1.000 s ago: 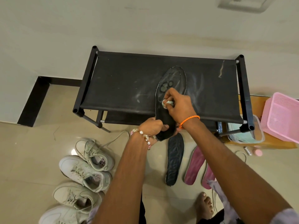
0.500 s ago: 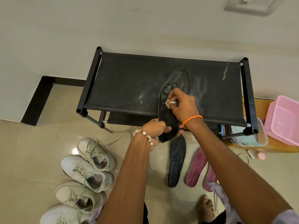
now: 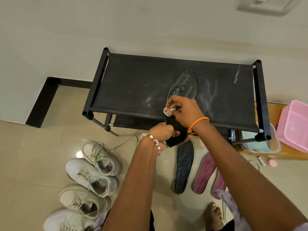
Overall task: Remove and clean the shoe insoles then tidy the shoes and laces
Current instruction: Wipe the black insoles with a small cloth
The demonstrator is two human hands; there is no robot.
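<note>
A black insole (image 3: 185, 84) lies lengthwise on the black fabric top of a shoe rack (image 3: 136, 84), its heel end hanging over the front edge. My left hand (image 3: 162, 132) grips that heel end. My right hand (image 3: 183, 109) pinches a small pale green wipe (image 3: 168, 111) and presses it on the insole's middle. Another black insole (image 3: 184, 167) and two pink insoles (image 3: 204, 174) lie on the floor below. Several white sneakers (image 3: 90, 175) with loose laces stand in a row at the lower left.
A pink plastic basket (image 3: 295, 125) and a clear tub (image 3: 260, 144) holding a green cloth sit right of the rack. A small pink bottle (image 3: 272, 162) lies on the tile floor. My bare foot (image 3: 214, 215) is at the bottom right. The wall stands behind the rack.
My right hand with the wipe has slid slightly down the insole toward the heel. My left hand keeps its grip on the heel end.
</note>
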